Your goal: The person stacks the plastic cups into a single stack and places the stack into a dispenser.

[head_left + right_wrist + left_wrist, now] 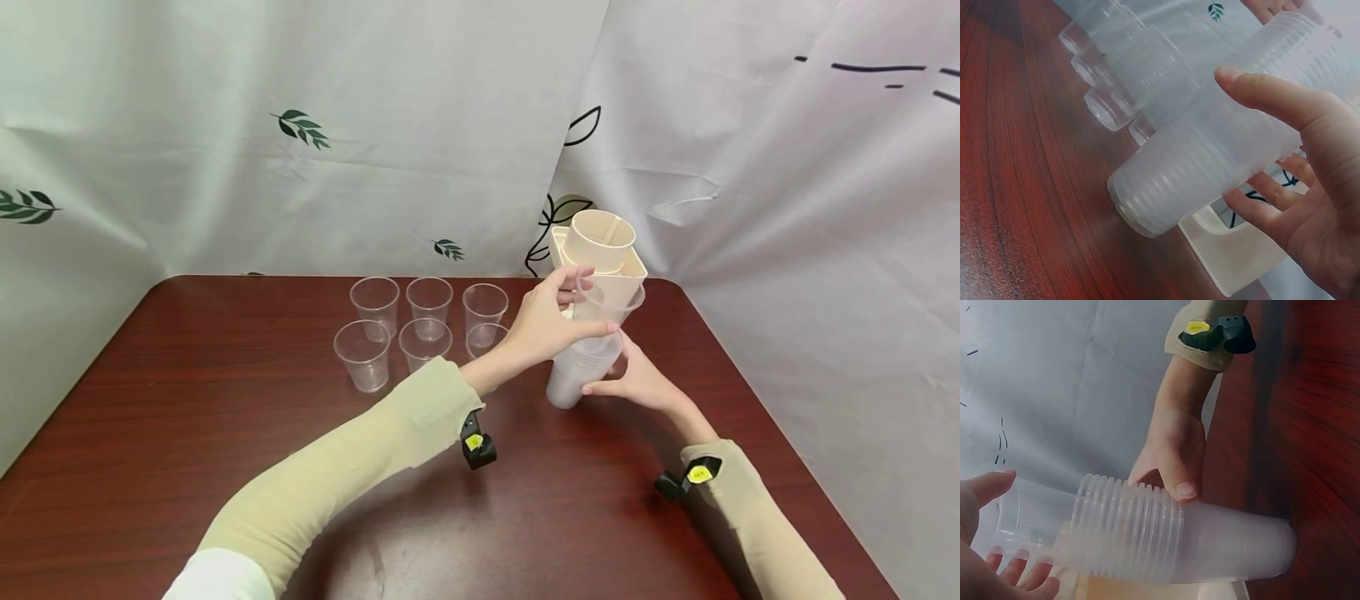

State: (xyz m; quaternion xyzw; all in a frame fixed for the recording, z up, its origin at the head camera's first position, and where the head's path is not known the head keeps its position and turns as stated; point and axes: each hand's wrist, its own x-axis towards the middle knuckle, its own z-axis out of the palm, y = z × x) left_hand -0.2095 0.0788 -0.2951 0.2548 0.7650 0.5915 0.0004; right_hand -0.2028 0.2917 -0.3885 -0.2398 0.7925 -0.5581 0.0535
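Observation:
A tall nested stack of clear plastic cups (572,375) leans slightly to the right on the table's right side. My right hand (643,379) grips it around the side, thumb and fingers on opposite faces in the right wrist view. At the stack's upper end, my left hand (546,323) holds the top plastic cup (1038,515) between thumb and fingers. That cup is partly drawn out, its lower part still inside the stack. Whether the stack's base touches the table or hovers just above it, I cannot tell.
Several single clear cups (366,362) stand upright in two rows left of the stack, one partly behind my left forearm. A cream plastic holder (600,242) with a round opening stands behind the stack. The dark red table (225,400) meets a curtain at the back.

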